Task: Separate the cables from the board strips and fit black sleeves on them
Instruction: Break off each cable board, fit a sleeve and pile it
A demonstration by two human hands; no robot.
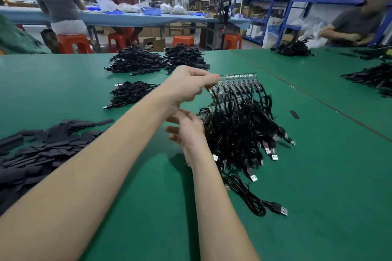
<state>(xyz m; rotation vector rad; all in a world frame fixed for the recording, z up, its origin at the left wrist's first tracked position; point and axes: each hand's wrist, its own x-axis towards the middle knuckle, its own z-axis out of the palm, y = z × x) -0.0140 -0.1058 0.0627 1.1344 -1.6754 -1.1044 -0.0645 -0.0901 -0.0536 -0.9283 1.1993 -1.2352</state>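
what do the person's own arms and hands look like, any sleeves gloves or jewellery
Both arms are bare as far as the view shows: no sleeve reaches either forearm. The left hand and the right hand are ungloved. No watch, bracelet or wrist strap shows on either wrist, and no ring is visible, though the fingers are somewhat blurred. No markings or tape appear on either arm.

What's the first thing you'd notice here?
A left hand lifts a board strip in mid-table, with a thick curtain of black cables hanging from it onto the green table. The right hand waits beside them, and black sleeves are heaped at left.
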